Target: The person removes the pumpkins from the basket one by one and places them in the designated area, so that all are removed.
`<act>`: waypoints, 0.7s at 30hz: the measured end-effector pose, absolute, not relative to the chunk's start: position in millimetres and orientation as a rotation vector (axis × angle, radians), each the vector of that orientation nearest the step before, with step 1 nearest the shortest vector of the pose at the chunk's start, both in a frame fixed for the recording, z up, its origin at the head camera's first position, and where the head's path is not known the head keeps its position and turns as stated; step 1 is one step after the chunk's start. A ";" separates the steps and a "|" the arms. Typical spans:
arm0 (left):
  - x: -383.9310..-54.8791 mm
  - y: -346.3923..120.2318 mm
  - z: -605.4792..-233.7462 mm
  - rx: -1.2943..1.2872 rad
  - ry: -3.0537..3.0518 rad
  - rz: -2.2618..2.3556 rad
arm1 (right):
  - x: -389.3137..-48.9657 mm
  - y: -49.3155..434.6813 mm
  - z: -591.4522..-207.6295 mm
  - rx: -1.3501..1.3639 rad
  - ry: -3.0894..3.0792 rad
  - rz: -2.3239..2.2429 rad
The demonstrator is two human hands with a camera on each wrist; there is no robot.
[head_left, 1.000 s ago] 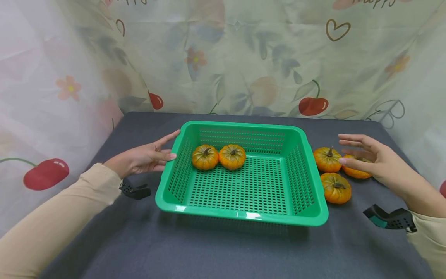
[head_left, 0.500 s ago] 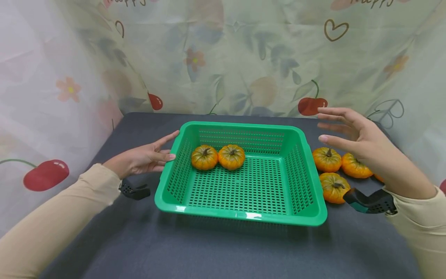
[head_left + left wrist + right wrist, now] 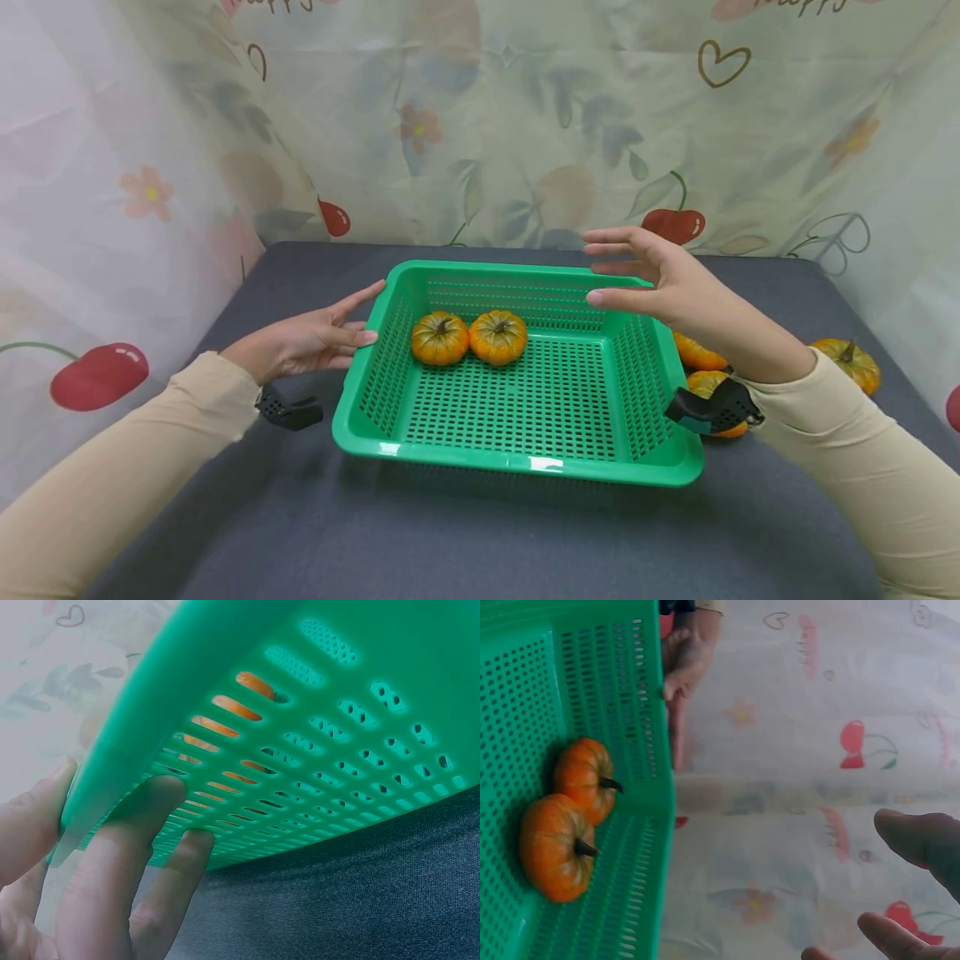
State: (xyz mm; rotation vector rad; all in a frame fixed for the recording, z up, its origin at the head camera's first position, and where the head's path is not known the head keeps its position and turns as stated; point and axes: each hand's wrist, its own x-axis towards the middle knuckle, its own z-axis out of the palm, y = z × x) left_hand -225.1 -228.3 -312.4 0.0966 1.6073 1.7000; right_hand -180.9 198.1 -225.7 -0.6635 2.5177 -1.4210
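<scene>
A green plastic basket [image 3: 517, 471] with slotted walls stands on the dark table. Side by side at its left end lie two small orange pumpkins [image 3: 440, 338], [image 3: 498, 337]. My left hand [image 3: 318, 337] grips the basket's left rim, its thumb on the rim. In the left wrist view, fingertips [image 3: 165, 796] touch the outer wall under the rim. Over the basket's back right corner hovers my right hand [image 3: 667, 279], fingers spread apart and loosely bent, holding nothing. More pumpkins sit right of the basket, one [image 3: 697, 352] partly hidden by my right arm.
Another pumpkin [image 3: 847, 364] lies farther right on the table [image 3: 480, 542], beyond my right forearm. One more [image 3: 705, 382] is partly covered by the black wrist camera [image 3: 712, 408]. A printed curtain [image 3: 510, 150] encloses the back and sides.
My right hand has risen from the pumpkins on the right and moved left to above the basket's back right corner. The left hand and basket have stayed in place.
</scene>
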 end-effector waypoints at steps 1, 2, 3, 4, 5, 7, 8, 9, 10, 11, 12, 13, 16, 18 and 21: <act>-225.2 -228.3 -312.3 0.095 1.607 1.700 | -184.1 194.1 -228.3 -0.662 2.502 -1.426; -225.2 -228.2 -312.2 0.094 1.607 1.701 | -187.2 190.3 -231.2 -0.652 2.491 -1.426; -225.3 -228.1 -312.1 0.092 1.604 1.702 | -190.9 186.5 -234.8 -0.648 2.482 -1.420; -225.5 -228.0 -312.1 0.092 1.601 1.704 | -194.5 182.8 -238.2 -0.643 2.474 -1.416; -225.7 -228.0 -312.2 0.090 1.599 1.706 | -198.0 179.3 -241.8 -0.635 2.464 -1.410; -226.1 -227.9 -312.3 0.088 1.594 1.710 | -203.8 172.4 -248.2 -0.624 2.451 -1.392; -226.3 -227.8 -312.3 0.088 1.593 1.711 | -206.5 169.0 -251.4 -0.621 2.443 -1.389; -226.4 -227.9 -312.3 0.088 1.592 1.712 | -209.2 165.8 -254.6 -0.625 2.440 -1.380; -226.4 -227.9 -312.3 0.088 1.592 1.713 | -211.4 162.5 -257.6 -0.625 2.433 -1.379; -226.4 -227.8 -312.1 0.088 1.591 1.713 | -213.6 159.4 -260.5 -0.628 2.424 -1.378; -226.3 -227.7 -312.1 0.088 1.590 1.714 | -215.8 156.4 -263.7 -0.633 2.423 -1.367; -226.3 -227.8 -312.1 0.088 1.590 1.714 | -217.9 153.5 -266.9 -0.634 2.421 -1.359; -226.2 -228.2 -312.5 0.085 1.591 1.713 | -222.9 145.5 -275.7 -0.634 2.419 -1.322; -226.0 -228.5 -312.8 0.083 1.590 1.714 | -225.5 141.0 -281.3 -0.628 2.415 -1.297; -225.6 -228.8 -313.3 0.081 1.585 1.717 | -228.9 134.8 -289.1 -0.620 2.406 -1.269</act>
